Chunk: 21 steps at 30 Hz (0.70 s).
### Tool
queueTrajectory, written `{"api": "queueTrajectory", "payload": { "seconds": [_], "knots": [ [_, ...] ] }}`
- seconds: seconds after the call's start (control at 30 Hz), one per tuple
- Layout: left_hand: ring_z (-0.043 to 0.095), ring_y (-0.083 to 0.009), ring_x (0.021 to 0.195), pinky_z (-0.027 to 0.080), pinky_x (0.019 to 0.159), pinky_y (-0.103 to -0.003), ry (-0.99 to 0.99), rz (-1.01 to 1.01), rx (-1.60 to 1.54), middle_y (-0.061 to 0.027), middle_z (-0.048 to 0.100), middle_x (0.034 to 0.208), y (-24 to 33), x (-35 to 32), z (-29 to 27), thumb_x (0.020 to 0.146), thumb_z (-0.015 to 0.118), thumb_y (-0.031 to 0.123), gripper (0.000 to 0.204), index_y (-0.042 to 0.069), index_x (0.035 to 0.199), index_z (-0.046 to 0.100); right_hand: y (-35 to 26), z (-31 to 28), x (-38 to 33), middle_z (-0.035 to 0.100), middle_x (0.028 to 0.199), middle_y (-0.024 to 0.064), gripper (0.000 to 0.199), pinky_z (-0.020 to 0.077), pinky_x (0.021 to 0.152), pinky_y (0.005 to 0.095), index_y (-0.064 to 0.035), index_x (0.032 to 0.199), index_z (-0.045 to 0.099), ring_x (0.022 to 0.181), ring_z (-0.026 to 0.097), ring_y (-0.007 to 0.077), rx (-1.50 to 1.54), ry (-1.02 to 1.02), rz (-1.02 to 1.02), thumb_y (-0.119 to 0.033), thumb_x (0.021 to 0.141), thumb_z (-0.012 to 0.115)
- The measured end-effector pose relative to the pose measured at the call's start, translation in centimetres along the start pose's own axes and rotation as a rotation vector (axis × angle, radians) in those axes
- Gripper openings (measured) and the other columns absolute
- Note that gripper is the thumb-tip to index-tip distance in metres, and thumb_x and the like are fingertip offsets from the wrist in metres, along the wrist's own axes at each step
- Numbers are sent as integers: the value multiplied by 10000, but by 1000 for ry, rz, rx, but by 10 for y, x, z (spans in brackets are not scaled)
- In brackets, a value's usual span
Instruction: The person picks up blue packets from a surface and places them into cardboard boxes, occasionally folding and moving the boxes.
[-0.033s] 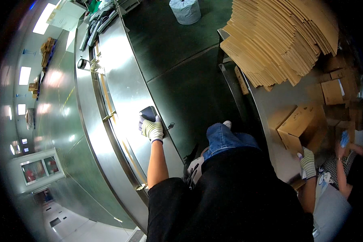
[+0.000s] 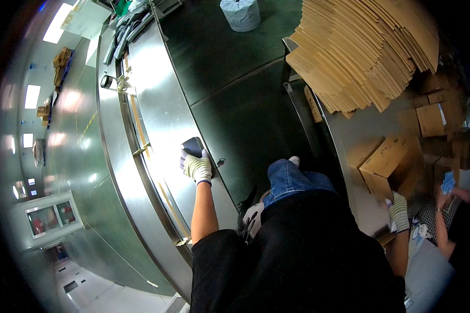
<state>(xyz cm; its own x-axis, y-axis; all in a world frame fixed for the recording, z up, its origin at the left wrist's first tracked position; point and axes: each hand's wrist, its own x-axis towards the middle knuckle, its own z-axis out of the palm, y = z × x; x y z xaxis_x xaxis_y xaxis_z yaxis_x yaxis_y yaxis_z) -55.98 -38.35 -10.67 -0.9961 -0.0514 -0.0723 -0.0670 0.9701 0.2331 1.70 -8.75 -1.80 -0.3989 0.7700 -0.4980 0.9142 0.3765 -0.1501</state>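
My left hand (image 2: 197, 167), in a striped knit glove, is closed round a dark, flat object with rounded corners (image 2: 192, 146) at the edge of the steel table (image 2: 159, 99). What exactly that object is I cannot make out. Far to the right, my right hand (image 2: 399, 211), gloved the same way, grips the lower near edge of an open cardboard box (image 2: 389, 161). Its thumb shows at the board; the other fingers are partly hidden. The box stands on a second steel table (image 2: 357, 138).
Flattened cartons (image 2: 350, 52) are stacked high at the upper right, beside more cardboard boxes (image 2: 431, 120). Another person's hand (image 2: 443, 198) holds something blue at the right. A clear jar with a dark lid (image 2: 109, 82) lies along the left table. A wrapped roll (image 2: 240, 14) stands on the floor.
Both my hands stay where they were. The other person's hand and the blue thing in it have shifted slightly.
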Motion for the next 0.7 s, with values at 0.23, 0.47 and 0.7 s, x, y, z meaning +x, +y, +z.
{"api": "queueTrajectory", "payload": {
  "seconds": [0.23,0.47,0.7],
  "knots": [
    [384,-401,1177,316,986,-495,128,449,-172,-228,431,1240,53,-49,-25,729,667,340,678,-27,1232,397,19,40,-16,582,1059,219,375,406,912,399,14,1082,575,1008,531,364,-235,-10,-66,-188,769,612],
    [519,-325,933,459,790,-436,-589,1646,-117,-142,551,930,203,-205,-49,687,556,76,337,54,1021,521,1,50,-7,595,992,213,299,417,865,414,9,1007,598,934,547,365,-275,45,-279,-177,773,591],
    [498,-295,1143,331,978,-455,-169,2251,-614,-82,632,1003,207,-320,39,793,495,189,253,71,973,627,-20,51,-5,587,972,192,285,397,889,419,-5,968,592,944,522,357,-320,-9,-239,-184,748,566]
  ]
}}
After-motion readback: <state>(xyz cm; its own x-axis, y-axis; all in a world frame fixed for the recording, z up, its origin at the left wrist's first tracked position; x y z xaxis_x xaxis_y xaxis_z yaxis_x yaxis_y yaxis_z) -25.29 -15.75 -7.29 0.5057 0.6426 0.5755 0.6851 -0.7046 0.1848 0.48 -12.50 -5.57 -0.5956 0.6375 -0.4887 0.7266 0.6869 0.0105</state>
